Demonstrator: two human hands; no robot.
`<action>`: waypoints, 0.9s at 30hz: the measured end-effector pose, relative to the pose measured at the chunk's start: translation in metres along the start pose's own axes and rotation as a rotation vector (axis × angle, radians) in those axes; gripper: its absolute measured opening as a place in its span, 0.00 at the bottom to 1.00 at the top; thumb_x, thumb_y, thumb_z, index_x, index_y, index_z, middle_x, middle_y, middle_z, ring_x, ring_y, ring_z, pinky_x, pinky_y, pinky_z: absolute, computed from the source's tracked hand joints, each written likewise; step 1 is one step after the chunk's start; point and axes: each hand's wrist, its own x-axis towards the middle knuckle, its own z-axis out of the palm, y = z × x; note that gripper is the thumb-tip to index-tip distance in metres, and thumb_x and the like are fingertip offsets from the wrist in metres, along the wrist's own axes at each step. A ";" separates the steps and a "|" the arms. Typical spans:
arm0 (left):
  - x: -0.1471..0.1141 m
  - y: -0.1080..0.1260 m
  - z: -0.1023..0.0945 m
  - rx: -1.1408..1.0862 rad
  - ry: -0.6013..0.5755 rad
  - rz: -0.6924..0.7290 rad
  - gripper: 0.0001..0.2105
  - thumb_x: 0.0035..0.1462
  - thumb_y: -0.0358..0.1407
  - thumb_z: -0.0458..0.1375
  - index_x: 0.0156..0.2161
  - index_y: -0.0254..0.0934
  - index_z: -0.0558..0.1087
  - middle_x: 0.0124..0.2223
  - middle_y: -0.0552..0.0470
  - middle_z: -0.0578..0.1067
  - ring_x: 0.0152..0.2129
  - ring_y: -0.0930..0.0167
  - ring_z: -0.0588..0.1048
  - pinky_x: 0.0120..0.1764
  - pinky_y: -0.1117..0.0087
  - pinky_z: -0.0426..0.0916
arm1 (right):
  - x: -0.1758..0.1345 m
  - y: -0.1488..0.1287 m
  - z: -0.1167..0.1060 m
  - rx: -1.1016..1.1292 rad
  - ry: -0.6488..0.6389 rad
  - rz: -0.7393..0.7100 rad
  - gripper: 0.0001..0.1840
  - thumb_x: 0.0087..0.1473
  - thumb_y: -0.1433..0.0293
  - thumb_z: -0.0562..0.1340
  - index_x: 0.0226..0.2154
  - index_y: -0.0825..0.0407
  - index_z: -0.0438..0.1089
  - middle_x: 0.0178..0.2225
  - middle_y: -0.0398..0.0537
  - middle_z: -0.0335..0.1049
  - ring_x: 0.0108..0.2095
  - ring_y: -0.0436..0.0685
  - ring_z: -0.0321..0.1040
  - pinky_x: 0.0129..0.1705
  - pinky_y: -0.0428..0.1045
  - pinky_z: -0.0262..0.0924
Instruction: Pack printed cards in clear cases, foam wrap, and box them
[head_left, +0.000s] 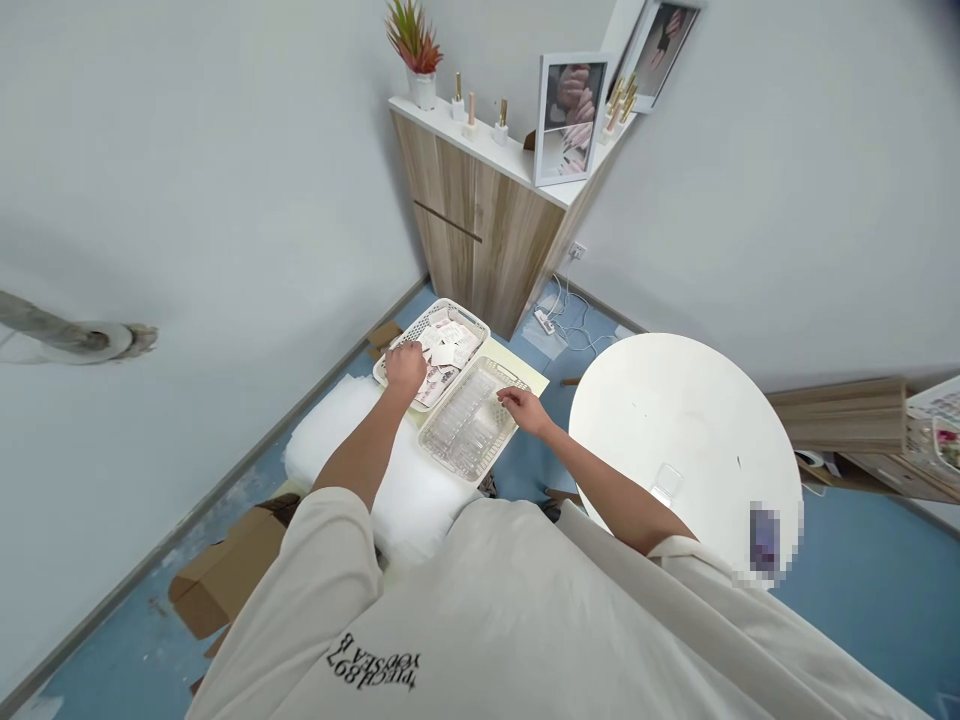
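My left hand (406,367) is closed, its fingers curled down over the left side of a white basket (480,326). Loose printed paper cards (448,350) lie in that basket, close to the knuckles; whatever the fingers hold is hidden. Beside it sits a cream basket (429,447) with rows of small clear plastic boxes (469,425). Over this basket's right side, my right hand (523,410) has its fingers drawn together in a pinch. Anything between those fingertips is too small to make out.
A white bulging plastic bag (337,430) lies left of the baskets, and a cardboard box (225,570) on the floor. To the right stands a round white table (682,400) bearing a clear plastic case (667,482). Behind are a wooden cabinet (480,210) and a power strip (544,321).
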 end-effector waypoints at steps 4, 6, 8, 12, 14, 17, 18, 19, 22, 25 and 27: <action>-0.006 0.022 -0.014 -0.313 0.083 -0.070 0.06 0.60 0.34 0.55 0.37 0.36 0.75 0.40 0.41 0.79 0.42 0.58 0.77 0.47 0.58 0.68 | 0.000 -0.002 -0.002 0.098 0.020 -0.015 0.16 0.58 0.66 0.56 0.45 0.51 0.74 0.42 0.49 0.76 0.41 0.54 0.73 0.47 0.52 0.66; -0.011 0.043 -0.012 -0.540 0.074 -0.141 0.05 0.58 0.36 0.58 0.34 0.37 0.75 0.36 0.46 0.80 0.35 0.63 0.78 0.40 0.64 0.70 | -0.001 -0.001 -0.007 0.154 0.041 -0.018 0.15 0.57 0.67 0.57 0.44 0.52 0.74 0.42 0.50 0.76 0.40 0.54 0.74 0.47 0.52 0.67; -0.020 0.071 -0.002 -0.756 0.016 -0.187 0.06 0.54 0.38 0.61 0.33 0.37 0.75 0.32 0.49 0.79 0.30 0.67 0.78 0.35 0.68 0.70 | -0.005 0.001 -0.014 0.203 0.076 -0.010 0.14 0.56 0.66 0.58 0.43 0.52 0.74 0.41 0.50 0.76 0.39 0.54 0.74 0.46 0.51 0.67; -0.053 0.141 0.030 -1.007 -0.104 -0.209 0.07 0.49 0.38 0.64 0.29 0.37 0.73 0.28 0.51 0.78 0.27 0.69 0.77 0.34 0.70 0.70 | -0.024 0.015 -0.038 0.239 0.212 0.085 0.14 0.55 0.65 0.60 0.43 0.51 0.73 0.40 0.48 0.76 0.38 0.54 0.75 0.42 0.50 0.68; -0.074 0.178 0.049 -1.062 -0.182 -0.206 0.08 0.47 0.39 0.65 0.28 0.37 0.72 0.27 0.51 0.77 0.26 0.69 0.77 0.33 0.70 0.69 | -0.040 0.027 -0.054 0.276 0.279 0.146 0.14 0.54 0.65 0.60 0.43 0.51 0.73 0.39 0.48 0.76 0.37 0.54 0.75 0.39 0.49 0.68; -0.108 0.231 0.076 -1.110 -0.316 -0.214 0.07 0.48 0.37 0.64 0.29 0.38 0.71 0.27 0.52 0.76 0.27 0.69 0.78 0.31 0.71 0.68 | -0.072 0.050 -0.082 0.361 0.367 0.208 0.13 0.54 0.65 0.61 0.41 0.52 0.72 0.34 0.47 0.76 0.35 0.54 0.75 0.36 0.47 0.67; -0.118 0.248 0.085 -1.110 -0.363 -0.223 0.07 0.49 0.37 0.64 0.30 0.38 0.71 0.28 0.51 0.76 0.27 0.69 0.78 0.30 0.71 0.68 | -0.085 0.059 -0.092 0.387 0.401 0.230 0.12 0.53 0.66 0.61 0.40 0.53 0.72 0.32 0.47 0.76 0.34 0.54 0.75 0.35 0.47 0.67; -0.128 0.264 0.094 -1.104 -0.409 -0.229 0.07 0.49 0.37 0.64 0.31 0.38 0.70 0.28 0.51 0.77 0.27 0.69 0.78 0.30 0.71 0.68 | -0.098 0.069 -0.102 0.414 0.440 0.254 0.11 0.52 0.66 0.61 0.38 0.53 0.72 0.31 0.46 0.76 0.33 0.54 0.74 0.34 0.47 0.67; -0.157 0.310 0.119 -1.054 -0.506 -0.187 0.08 0.50 0.38 0.64 0.32 0.38 0.71 0.29 0.50 0.77 0.28 0.69 0.78 0.29 0.71 0.67 | -0.140 0.101 -0.131 0.492 0.556 0.314 0.10 0.49 0.68 0.64 0.36 0.53 0.71 0.27 0.45 0.75 0.30 0.53 0.73 0.33 0.48 0.67; -0.184 0.353 0.145 -0.996 -0.558 -0.101 0.08 0.50 0.39 0.64 0.32 0.38 0.71 0.29 0.50 0.77 0.28 0.69 0.78 0.31 0.71 0.68 | -0.183 0.136 -0.155 0.519 0.636 0.362 0.10 0.46 0.68 0.65 0.34 0.53 0.71 0.25 0.44 0.73 0.28 0.53 0.71 0.32 0.48 0.66; -0.202 0.379 0.164 -0.951 -0.604 -0.067 0.09 0.50 0.39 0.65 0.31 0.39 0.71 0.28 0.50 0.76 0.27 0.69 0.78 0.31 0.70 0.69 | -0.212 0.159 -0.168 0.526 0.676 0.402 0.09 0.46 0.67 0.66 0.33 0.52 0.71 0.24 0.43 0.73 0.27 0.52 0.70 0.31 0.48 0.66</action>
